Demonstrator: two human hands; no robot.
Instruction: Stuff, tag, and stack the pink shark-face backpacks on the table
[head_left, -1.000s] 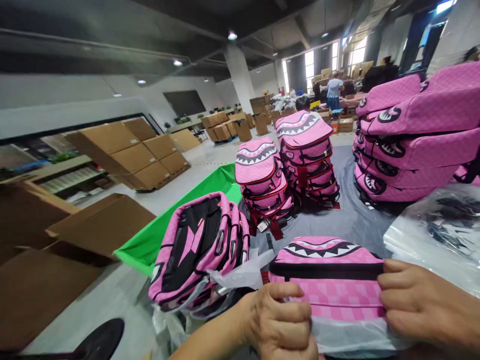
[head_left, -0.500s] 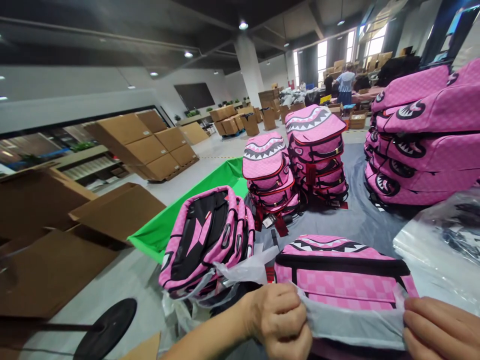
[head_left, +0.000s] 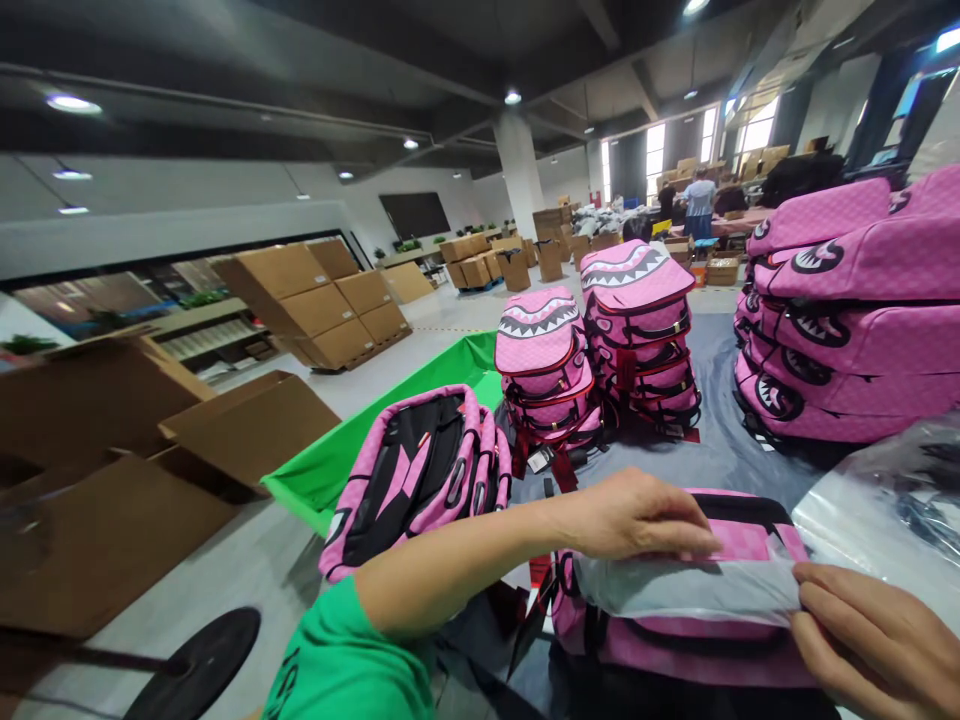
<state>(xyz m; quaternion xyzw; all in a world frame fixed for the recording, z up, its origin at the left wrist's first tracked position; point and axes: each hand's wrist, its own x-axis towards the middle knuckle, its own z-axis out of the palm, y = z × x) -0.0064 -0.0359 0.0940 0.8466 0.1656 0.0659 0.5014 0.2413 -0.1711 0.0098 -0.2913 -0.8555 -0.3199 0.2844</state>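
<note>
Warehouse hall stretches away under a dark ceiling, with a concrete pillar [head_left: 517,170] and tall windows [head_left: 656,160] at the far end. Cardboard cartons [head_left: 315,300] sit stacked on a pallet to the left, and a standing person [head_left: 700,205] works among more boxes in the distance.

Nearest the viewer, a pink backpack [head_left: 675,645] lies on a grey sheet [head_left: 720,450] at the near right, partly inside a clear plastic bag [head_left: 682,590]. The left hand [head_left: 637,520], reaching across from a green sleeve [head_left: 337,650], lies over the bag's upper edge, its fingers [head_left: 694,538] extended toward the right; whether they pinch the plastic cannot be told. The right hand [head_left: 877,640] sits at the bag's right end, its fingers [head_left: 825,600] curled closed on the plastic.

Just beyond the hands, two stacks of shark-mouth backpacks [head_left: 637,320] stand on the sheet, and a larger stack [head_left: 847,310] fills the right side. A bundle of bagged backpacks [head_left: 412,480] leans at the edge of a green tarp [head_left: 375,450]. Flattened cardboard [head_left: 97,490] lies at the left.
</note>
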